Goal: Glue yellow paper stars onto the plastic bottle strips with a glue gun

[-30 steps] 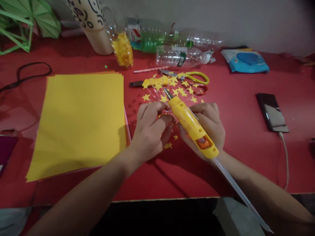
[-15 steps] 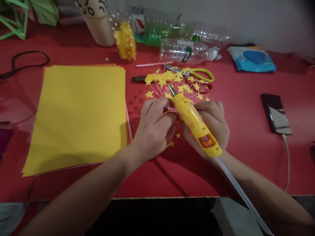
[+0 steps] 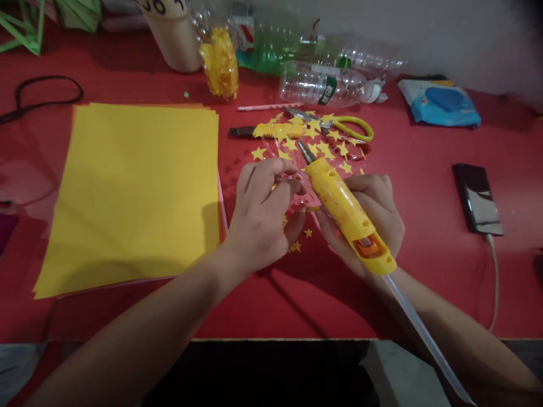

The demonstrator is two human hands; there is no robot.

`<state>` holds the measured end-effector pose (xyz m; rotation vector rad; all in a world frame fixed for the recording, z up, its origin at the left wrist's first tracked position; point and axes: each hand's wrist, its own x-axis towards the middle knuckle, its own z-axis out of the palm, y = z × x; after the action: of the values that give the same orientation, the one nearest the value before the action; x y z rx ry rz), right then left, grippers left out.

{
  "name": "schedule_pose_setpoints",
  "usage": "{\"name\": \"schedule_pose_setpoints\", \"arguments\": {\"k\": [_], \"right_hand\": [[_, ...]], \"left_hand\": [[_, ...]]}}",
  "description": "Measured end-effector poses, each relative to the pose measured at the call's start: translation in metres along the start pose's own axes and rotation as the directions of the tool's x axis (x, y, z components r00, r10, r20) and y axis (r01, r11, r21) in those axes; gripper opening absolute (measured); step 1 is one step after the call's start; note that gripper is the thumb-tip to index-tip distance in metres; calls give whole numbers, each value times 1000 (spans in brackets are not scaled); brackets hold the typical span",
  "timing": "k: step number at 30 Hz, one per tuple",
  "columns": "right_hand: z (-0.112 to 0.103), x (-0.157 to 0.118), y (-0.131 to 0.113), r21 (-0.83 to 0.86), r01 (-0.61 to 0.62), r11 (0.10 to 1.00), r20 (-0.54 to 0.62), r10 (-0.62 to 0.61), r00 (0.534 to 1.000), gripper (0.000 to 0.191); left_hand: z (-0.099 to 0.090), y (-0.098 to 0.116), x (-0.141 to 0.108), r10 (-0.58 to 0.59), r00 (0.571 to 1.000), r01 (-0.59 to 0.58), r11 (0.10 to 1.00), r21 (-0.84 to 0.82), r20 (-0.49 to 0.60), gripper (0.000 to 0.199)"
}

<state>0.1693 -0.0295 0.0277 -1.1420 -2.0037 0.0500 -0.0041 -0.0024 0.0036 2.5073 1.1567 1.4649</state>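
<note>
My right hand (image 3: pixel 377 215) is closed around a yellow hot glue gun (image 3: pixel 343 198), whose metal nozzle points away from me and to the left. A long translucent glue stick (image 3: pixel 424 333) trails out of its back end. My left hand (image 3: pixel 267 209) is closed, pinching a clear plastic piece (image 3: pixel 311 195) just left of the gun. The piece's full shape is hidden by my fingers. Near my right fingertips is a small yellow bit (image 3: pixel 314 209). Yellow paper stars (image 3: pixel 324 150) lie scattered beyond my hands, and a few more (image 3: pixel 296 247) lie below them.
Left lies a stack of yellow paper (image 3: pixel 139 192). Behind the hands are a yellow cutter (image 3: pixel 275 131), yellow-handled scissors (image 3: pixel 356 127), a pencil (image 3: pixel 267 107) and clear bottles (image 3: pixel 305 85). A phone (image 3: pixel 477 198) with a cable and a wipes pack (image 3: pixel 441 102) are right.
The glue gun and my right hand have shifted slightly right, widening the gap to my left hand. The clear plastic between them shows more now.
</note>
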Motion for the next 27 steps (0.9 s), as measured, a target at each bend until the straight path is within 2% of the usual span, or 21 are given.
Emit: {"name": "schedule_pose_setpoints", "arguments": {"k": [5,9,15,27], "right_hand": [[1,-1,0,-8,-5,1000,9,5,1000,10],[2,-2,1,-23,3,1000,-12,-3,1000,8],[1,-1,1,-12,24,1000,-17,-24,1000,12],[0,-1,2,10,35,999,7,-35,999,9]], "left_hand": [[1,0,-1,-5,1000,5,1000,0,-9,8],[-1,0,-1,-43,999,43,999,21,4,14],[-3,-3,-1,-59,995,64,995,70,-78,5],[-2,-3,-3,44,997,-40,997,66,-64,3]]}}
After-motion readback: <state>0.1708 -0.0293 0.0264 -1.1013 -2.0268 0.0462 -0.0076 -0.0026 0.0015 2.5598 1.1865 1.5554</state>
